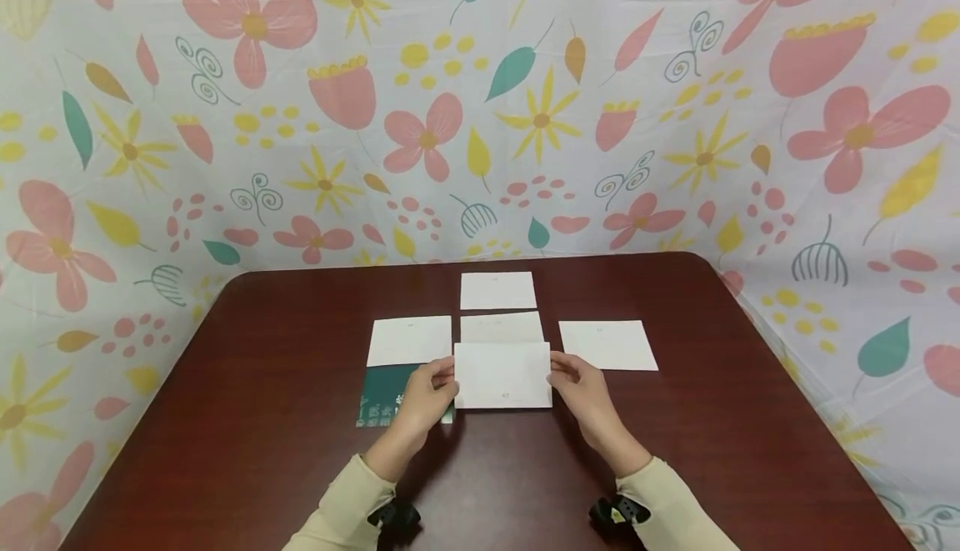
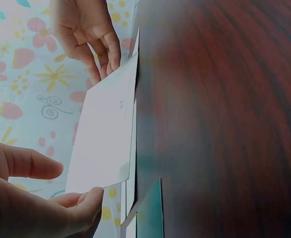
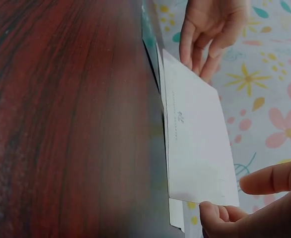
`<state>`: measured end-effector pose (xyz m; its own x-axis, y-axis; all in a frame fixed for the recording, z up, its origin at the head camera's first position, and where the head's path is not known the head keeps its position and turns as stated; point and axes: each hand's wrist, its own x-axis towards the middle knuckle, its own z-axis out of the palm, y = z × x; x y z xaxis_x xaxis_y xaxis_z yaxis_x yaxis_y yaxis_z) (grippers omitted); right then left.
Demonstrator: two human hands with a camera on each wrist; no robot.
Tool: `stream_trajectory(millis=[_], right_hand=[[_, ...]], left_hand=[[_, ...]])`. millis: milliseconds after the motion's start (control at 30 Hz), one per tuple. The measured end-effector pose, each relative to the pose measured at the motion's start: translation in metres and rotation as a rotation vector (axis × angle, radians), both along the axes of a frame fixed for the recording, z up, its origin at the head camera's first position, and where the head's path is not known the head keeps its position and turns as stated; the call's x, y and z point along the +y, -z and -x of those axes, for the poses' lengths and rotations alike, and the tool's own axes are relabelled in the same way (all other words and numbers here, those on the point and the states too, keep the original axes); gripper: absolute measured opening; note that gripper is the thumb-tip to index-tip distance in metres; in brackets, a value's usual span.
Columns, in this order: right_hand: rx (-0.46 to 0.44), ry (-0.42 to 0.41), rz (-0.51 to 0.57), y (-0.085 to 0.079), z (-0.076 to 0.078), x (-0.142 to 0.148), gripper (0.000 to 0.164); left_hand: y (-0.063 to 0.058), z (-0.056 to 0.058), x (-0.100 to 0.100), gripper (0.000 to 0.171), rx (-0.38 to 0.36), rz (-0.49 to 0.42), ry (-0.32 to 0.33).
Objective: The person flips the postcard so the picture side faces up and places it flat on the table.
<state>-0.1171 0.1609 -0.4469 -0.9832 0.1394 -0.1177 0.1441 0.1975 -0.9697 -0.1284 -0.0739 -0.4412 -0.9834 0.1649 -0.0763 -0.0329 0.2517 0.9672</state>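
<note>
Cream sleeves (image 1: 337, 505) at seven and five o'clock meet left hand (image 1: 426, 401) and right hand (image 1: 588, 397), pinching a white card (image 1: 502, 374) by opposite edges (probably keeping its face uncovered) above the bench (image 1: 262, 418).

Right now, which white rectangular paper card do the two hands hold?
The frontmost white rectangular card, gripped at its sides by the left hand and right hand; the other white cards lie ungripped.
</note>
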Motion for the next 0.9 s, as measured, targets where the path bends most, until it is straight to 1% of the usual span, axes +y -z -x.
stream_trajectory(millis=[167, 300, 500, 633, 767, 900], right_hand=[[0.037, 0.019, 0.03, -0.002, 0.001, -0.002, 0.038], [0.053, 0.027, 0.031, -0.005, 0.0, -0.002, 0.038], [0.042, 0.032, 0.01, -0.009, 0.001, -0.001, 0.037], [0.043, 0.033, 0.011, -0.011, 0.002, 0.0, 0.037], [0.042, 0.044, 0.042, -0.012, 0.003, 0.0, 0.035], [0.036, 0.071, 0.109, -0.012, 0.004, -0.001, 0.032]], left_hand=[[0.0, 0.003, -0.002, 0.045, 0.006, 0.018, -0.005], [-0.001, 0.003, -0.003, 0.045, 0.002, 0.024, -0.013], [-0.003, 0.001, -0.004, 0.044, -0.006, 0.017, -0.008], [-0.004, 0.001, -0.004, 0.042, 0.007, 0.006, -0.013], [-0.007, 0.002, -0.003, 0.039, 0.019, -0.003, -0.044], [-0.01, 0.003, -0.002, 0.036, 0.014, -0.009, -0.075]])
